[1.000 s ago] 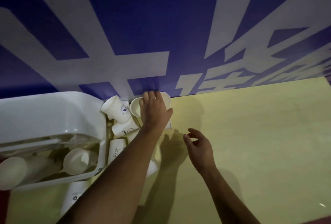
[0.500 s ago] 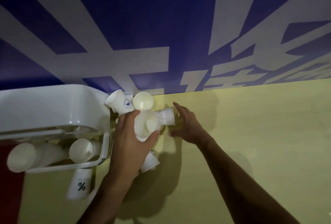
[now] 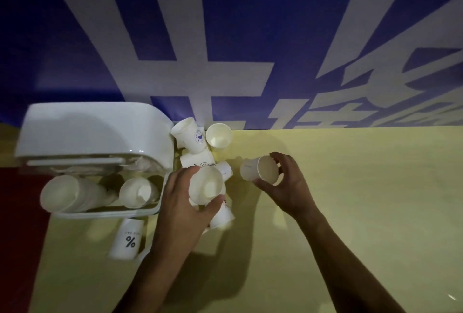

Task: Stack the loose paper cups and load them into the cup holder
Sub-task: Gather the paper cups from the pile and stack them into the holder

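The right hand (image 3: 288,187) has lifted a cup (image 3: 259,173) off the table; the left hand (image 3: 183,202) still grips another cup (image 3: 206,186).

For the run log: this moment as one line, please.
step: stacking, not yet nested | left hand: grips paper cup | right hand: grips second cup | cup holder: cups inside | loose cups: beside holder

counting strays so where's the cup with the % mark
In the head view, the % cup lies on the yellow table at lower left, just in front of the cup holder and down-left of the left hand.
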